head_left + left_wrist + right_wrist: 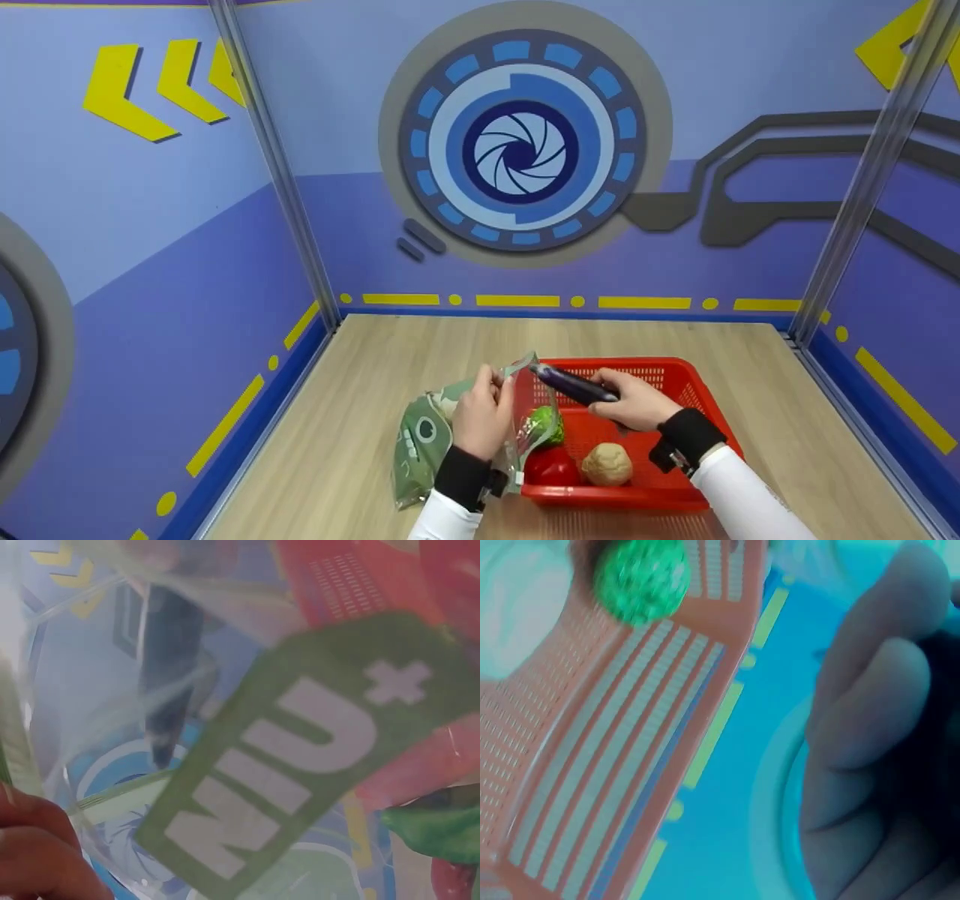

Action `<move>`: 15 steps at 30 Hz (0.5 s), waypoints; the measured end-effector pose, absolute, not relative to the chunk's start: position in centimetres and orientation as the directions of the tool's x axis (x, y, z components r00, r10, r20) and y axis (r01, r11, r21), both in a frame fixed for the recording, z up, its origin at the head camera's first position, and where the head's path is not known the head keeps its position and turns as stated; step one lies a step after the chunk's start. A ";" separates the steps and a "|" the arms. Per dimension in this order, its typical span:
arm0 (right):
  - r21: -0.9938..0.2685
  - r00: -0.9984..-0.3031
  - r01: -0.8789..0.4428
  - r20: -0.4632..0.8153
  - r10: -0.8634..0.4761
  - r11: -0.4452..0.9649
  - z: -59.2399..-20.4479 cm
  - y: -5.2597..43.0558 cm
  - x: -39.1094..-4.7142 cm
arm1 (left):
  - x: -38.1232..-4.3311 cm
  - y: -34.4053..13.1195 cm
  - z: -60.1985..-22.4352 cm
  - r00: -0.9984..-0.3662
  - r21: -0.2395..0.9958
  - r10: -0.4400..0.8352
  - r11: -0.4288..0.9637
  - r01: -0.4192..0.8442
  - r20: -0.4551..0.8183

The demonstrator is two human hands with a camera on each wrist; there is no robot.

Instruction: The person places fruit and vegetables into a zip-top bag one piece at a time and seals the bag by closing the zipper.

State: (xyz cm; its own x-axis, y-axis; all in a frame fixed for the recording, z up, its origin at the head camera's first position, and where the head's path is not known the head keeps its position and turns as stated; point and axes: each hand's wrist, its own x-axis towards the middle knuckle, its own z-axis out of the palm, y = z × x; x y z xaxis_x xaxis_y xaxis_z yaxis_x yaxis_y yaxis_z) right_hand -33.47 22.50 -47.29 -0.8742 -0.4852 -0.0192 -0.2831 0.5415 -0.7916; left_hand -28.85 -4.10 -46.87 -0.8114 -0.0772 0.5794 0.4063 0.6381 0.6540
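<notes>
My left hand point(481, 420) pinches the top edge of a clear and green zip bag point(420, 454), holding its mouth up beside the basket. In my right hand point(639, 403) is a dark purple eggplant point(576, 385), gripped by one end, its other end pointing left at the bag's mouth. Through the clear plastic in the left wrist view, the eggplant point(172, 675) shows as a dark, long shape near the printed green label point(300, 742). My right fingers point(877, 705) curl round the eggplant in the right wrist view.
A red perforated basket point(709, 420) stands on the wooden table point(360, 375), right of the bag. It holds a leafy green ball point(551, 427), a shiny red rounded vegetable point(553, 468) and a tan potato-like lump point(607, 464). Printed panels point(345, 240) wall in the table.
</notes>
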 end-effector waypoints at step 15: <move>-0.578 -0.884 -0.374 -0.016 -0.468 0.726 -45.8 13.0 -33.3 | -29.0 -3.8 -46.8 -0.797 0.630 -0.063 0.652 0.423 0.601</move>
State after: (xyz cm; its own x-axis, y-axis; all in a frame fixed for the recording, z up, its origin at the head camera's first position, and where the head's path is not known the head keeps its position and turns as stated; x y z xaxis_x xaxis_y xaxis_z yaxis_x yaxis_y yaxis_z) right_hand -33.30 13.01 -45.85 -0.8836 -0.4680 -0.0164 -0.3735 0.7256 -0.5780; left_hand -28.95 -3.80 -46.77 -0.7969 -0.0634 0.6008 0.4227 0.6519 0.6296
